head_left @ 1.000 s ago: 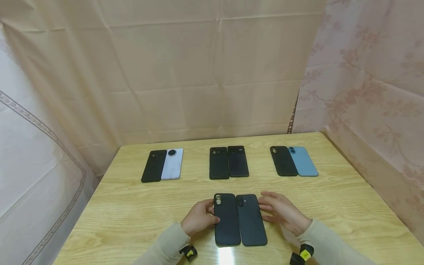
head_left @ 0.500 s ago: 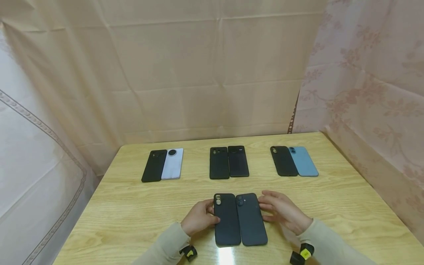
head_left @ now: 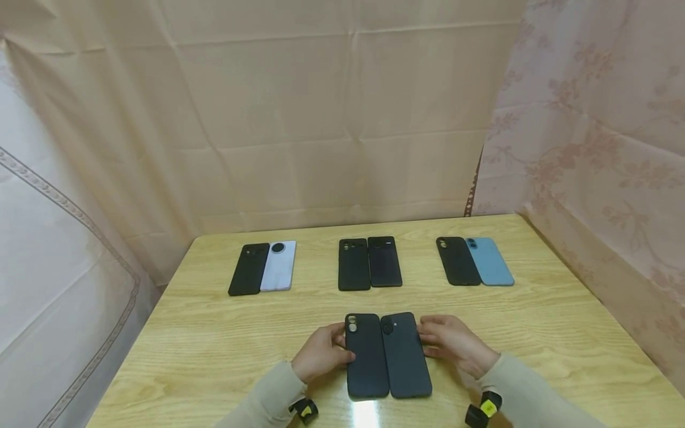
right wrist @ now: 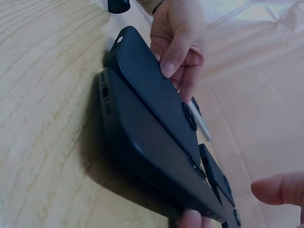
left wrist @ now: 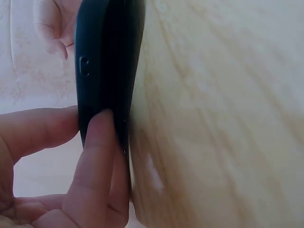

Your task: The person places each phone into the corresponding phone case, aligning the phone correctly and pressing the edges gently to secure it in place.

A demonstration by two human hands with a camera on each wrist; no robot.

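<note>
In the head view a black phone case (head_left: 367, 356) and a dark phone (head_left: 407, 355) lie side by side, long edges together, near the front of the table. My left hand (head_left: 323, 353) pinches the case at its left edge, thumb on top; the left wrist view shows fingers (left wrist: 97, 142) against its side wall. My right hand (head_left: 455, 345) is beside the phone's right edge. Seen from the right wrist, its fingertips (right wrist: 191, 219) touch the phone's side, while the thumb (right wrist: 278, 188) stands apart from it. The phone's camera end faces away from me.
Farther back on the wooden table (head_left: 203, 345) lie a black case (head_left: 249, 268) with a white phone (head_left: 279, 266), a black case (head_left: 354, 264) with a black phone (head_left: 385, 261), and a black case (head_left: 458, 261) with a blue phone (head_left: 490, 261). Cloth curtains (head_left: 342, 119) hang behind.
My right hand has shifted slightly down and left along the phone's edge, its fingers drawn closer together. The phone's top has tilted a little toward the left. My left hand and the case stay put.
</note>
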